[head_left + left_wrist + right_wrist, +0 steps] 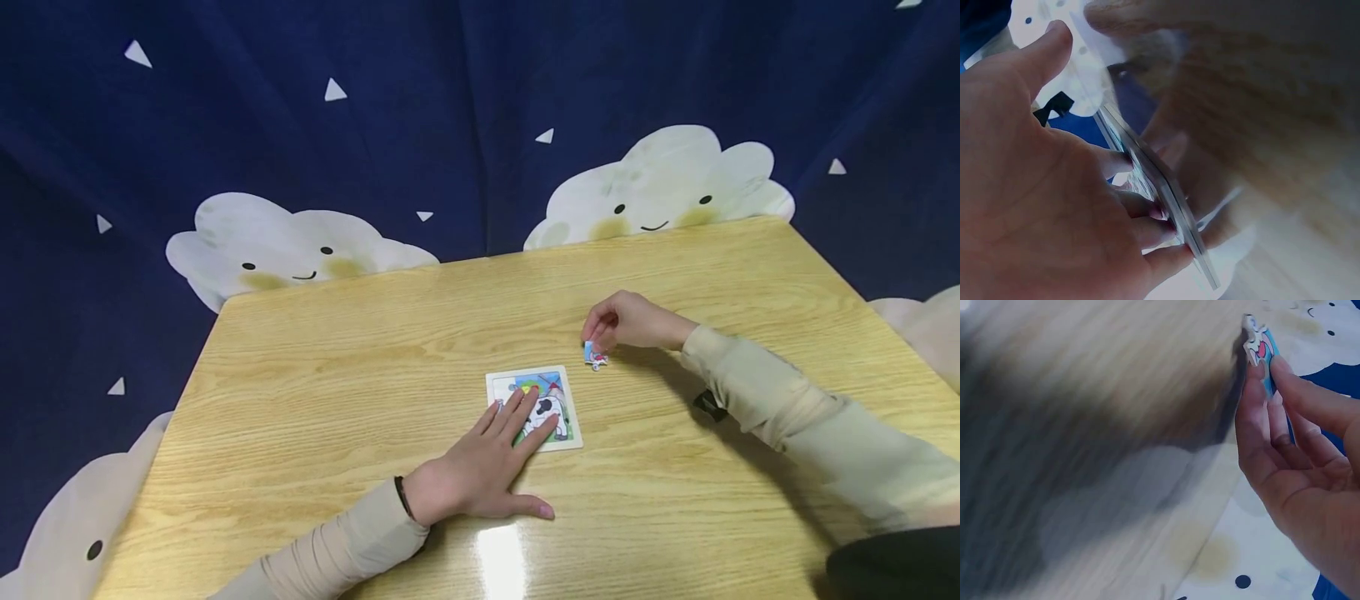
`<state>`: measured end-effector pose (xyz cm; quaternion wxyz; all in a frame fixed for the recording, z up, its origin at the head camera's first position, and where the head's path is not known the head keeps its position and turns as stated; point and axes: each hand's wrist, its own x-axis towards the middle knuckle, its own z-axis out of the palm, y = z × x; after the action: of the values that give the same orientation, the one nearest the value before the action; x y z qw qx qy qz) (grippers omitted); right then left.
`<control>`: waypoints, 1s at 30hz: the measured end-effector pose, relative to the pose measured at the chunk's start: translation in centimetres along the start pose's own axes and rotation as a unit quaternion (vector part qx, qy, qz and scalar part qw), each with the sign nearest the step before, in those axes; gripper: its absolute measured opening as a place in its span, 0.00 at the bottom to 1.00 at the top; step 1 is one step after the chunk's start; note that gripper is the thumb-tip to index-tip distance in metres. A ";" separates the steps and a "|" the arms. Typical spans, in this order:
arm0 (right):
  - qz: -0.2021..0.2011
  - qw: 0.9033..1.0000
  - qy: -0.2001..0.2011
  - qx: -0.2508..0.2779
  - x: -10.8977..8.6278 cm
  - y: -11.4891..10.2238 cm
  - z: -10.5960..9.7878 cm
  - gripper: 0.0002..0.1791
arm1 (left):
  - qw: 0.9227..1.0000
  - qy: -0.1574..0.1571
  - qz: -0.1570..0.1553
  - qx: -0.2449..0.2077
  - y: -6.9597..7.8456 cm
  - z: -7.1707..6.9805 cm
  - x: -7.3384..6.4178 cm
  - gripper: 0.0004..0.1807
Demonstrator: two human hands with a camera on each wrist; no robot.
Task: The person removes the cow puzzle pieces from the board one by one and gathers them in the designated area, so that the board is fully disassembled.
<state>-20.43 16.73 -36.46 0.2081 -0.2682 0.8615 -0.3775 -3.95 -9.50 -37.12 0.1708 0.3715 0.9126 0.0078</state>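
Observation:
A small jigsaw puzzle with a white border (574, 417) lies on the table, showing a black-and-white cow on a coloured background. Its upper left corner shows a pale patch without picture. Over its lower left part rests my left hand (487, 471), fingers straight and spread, with the thumb on the wood. In the left wrist view the fingertips touch the edge-on puzzle. To the right and slightly farther back, my right hand (630, 321) pinches a puzzle piece (1261, 353) between thumb and fingers. The piece is blue with red and white, held beside the puzzle and apart from it.
The wooden table (337, 400) extends around both hands. Behind it hangs a dark blue curtain (465, 125) with white clouds and triangles, meeting the far edge. A dark object (900, 562) appears at the lower right corner.

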 end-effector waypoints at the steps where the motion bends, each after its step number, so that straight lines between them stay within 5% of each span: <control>1: 0.001 1.000 0.003 -0.007 -0.1 0.3 0.0 0.07 | 1.000 0.001 0.000 0.001 0.0 0.0 0.0 0.56; 16: -0.033 0.995 0.037 -0.083 -1.2 1.4 0.4 0.06 | 1.000 0.004 -0.001 -0.004 0.0 0.0 0.0 0.55; 24: -0.009 0.999 0.034 -0.039 -1.7 1.5 -0.4 0.06 | 1.000 0.009 -0.003 0.015 0.1 0.0 -0.1 0.54; 30: -0.040 0.999 0.019 0.004 -2.4 0.1 0.3 0.07 | 1.000 0.015 -0.007 0.021 0.0 0.0 -0.1 0.53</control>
<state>-18.46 18.08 -36.31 0.1778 -0.2948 0.8520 -0.3944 -3.87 -9.56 -37.04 0.1496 0.3683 0.9176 -0.0074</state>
